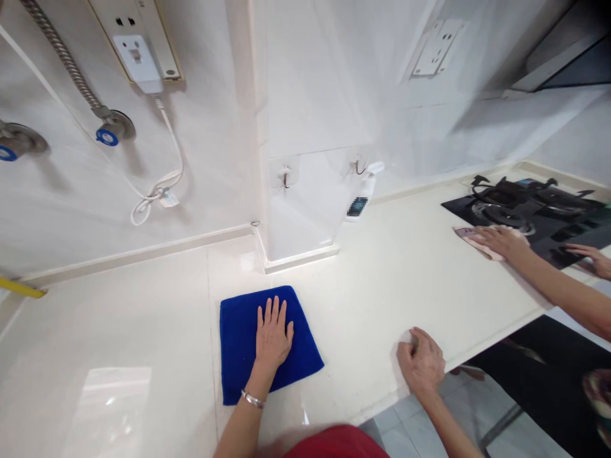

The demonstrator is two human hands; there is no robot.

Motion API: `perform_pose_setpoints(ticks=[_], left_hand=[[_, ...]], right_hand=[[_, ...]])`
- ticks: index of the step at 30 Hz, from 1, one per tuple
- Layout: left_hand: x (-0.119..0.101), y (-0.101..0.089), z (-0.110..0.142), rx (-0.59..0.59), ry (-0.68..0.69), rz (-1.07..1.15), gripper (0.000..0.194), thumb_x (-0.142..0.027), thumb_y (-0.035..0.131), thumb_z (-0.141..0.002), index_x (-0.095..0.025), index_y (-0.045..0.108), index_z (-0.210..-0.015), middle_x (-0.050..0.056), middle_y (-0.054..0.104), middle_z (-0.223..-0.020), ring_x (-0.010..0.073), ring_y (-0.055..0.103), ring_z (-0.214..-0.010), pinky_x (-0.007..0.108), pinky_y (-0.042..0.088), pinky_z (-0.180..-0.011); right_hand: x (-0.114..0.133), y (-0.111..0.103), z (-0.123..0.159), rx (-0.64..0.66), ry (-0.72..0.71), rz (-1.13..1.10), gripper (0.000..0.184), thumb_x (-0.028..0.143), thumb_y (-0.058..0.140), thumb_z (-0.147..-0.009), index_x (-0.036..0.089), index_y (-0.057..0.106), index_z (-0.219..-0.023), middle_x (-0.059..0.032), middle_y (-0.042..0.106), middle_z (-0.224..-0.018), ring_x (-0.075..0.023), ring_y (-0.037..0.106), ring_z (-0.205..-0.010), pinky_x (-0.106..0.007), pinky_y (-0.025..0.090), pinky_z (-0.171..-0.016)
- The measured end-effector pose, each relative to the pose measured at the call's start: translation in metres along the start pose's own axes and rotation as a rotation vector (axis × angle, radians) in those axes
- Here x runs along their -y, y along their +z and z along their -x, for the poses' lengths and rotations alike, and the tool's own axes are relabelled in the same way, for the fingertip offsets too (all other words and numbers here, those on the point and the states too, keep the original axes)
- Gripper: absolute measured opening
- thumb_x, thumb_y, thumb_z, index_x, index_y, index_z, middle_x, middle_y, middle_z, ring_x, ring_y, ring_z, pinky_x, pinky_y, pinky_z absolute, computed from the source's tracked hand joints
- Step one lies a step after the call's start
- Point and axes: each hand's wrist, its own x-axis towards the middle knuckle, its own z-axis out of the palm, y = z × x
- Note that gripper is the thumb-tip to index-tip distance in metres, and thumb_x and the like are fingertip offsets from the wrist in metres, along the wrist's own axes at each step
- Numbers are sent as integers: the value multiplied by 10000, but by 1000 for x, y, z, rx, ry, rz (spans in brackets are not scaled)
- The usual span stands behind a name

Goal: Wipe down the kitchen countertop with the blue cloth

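My left hand (273, 340), a silver bangle at its wrist, lies flat and open with its palm on a blue cloth (238, 356). The cloth is spread out on the white countertop (372, 286), in front of a wall corner. Farther right, near the counter's front edge, my right hand (422, 362) rests on the surface in a loose fist. Nothing shows in its curled fingers.
At the right, a co-worker's hand (501, 240) presses a pale cloth (484, 247) beside a black gas hob (563, 222). That person's other hand (592, 259) is near the hob. A white bottle brush-like item (365, 191) hangs from a wall hook. A yellow pipe (21, 287) is far left.
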Motion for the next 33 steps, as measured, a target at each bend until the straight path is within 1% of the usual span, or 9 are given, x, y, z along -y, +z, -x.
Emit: perform_pose_setpoints(ticks=[3, 9, 12, 15, 18, 21, 23, 30, 33], left_hand=[[-3, 9, 2, 11, 16, -63, 575, -376, 306, -992, -233, 258, -1546, 81, 278, -1646, 279, 184, -1541, 580, 187, -1276], [-3, 8, 6, -18, 8, -99, 584, -415, 314, -989, -226, 277, -1540, 80, 278, -1643, 320, 186, -1535, 608, 221, -1259], [-1, 6, 20, -42, 1, -107, 580, -424, 327, -988, -237, 287, -1535, 66, 309, -1635, 314, 214, -1528, 599, 261, -1249], [14, -2, 41, -43, -3, -130, 566, -427, 333, -990, -260, 299, -1530, 41, 342, -1622, 287, 254, -1519, 577, 294, -1242], [45, -19, 67, -52, -82, -166, 557, -436, 345, -987, -266, 330, -1518, 33, 364, -1611, 274, 291, -1507, 560, 311, -1236], [85, -40, 93, -80, -230, -199, 569, -454, 356, -980, -244, 360, -1508, 58, 378, -1604, 284, 304, -1502, 540, 321, -1226], [113, -54, 111, -100, -331, -218, 578, -466, 337, -979, -233, 368, -1507, 74, 371, -1609, 295, 284, -1510, 541, 293, -1233], [219, -111, 175, -103, -788, -227, 731, -583, 203, -931, -176, 325, -1526, 126, 276, -1649, 334, 195, -1534, 546, 198, -1248], [256, -135, 195, -129, -991, -235, 809, -631, 151, -902, -143, 323, -1524, 147, 243, -1658, 346, 179, -1536, 545, 181, -1248]], right_hand=[[1, -1, -1, 3, -9, -5, 385, 303, 420, -835, 138, 614, -1124, -164, 636, -1233, -304, 560, -1109, -441, 435, -907], [-3, 1, -1, -3, -16, -4, 403, 311, 423, -826, 128, 621, -1125, -168, 643, -1223, -311, 565, -1094, -436, 433, -891], [-7, 3, 0, -12, -20, 6, 413, 316, 432, -801, 137, 628, -1117, -161, 650, -1218, -311, 571, -1052, -431, 432, -861], [-10, 5, 0, -14, -35, 24, 419, 322, 439, -784, 142, 630, -1110, -159, 655, -1211, -306, 574, -1017, -427, 431, -844], [-11, 5, 0, -21, -46, 30, 414, 317, 431, -793, 142, 629, -1111, -163, 658, -1195, -302, 573, -1013, -426, 431, -853], [-11, 5, 0, -39, -58, 18, 400, 310, 427, -805, 141, 629, -1107, -161, 659, -1177, -297, 569, -1020, -427, 431, -871], [-11, 6, 0, -46, -70, 6, 392, 304, 432, -806, 139, 629, -1102, -159, 657, -1172, -295, 568, -1025, -431, 431, -882], [-10, 4, 0, -33, -73, -6, 383, 299, 437, -812, 138, 629, -1102, -159, 653, -1184, -303, 569, -1033, -441, 434, -881], [-10, 3, 0, -34, -74, -2, 385, 296, 441, -812, 137, 626, -1110, -159, 653, -1180, -301, 569, -1022, -438, 430, -868]])
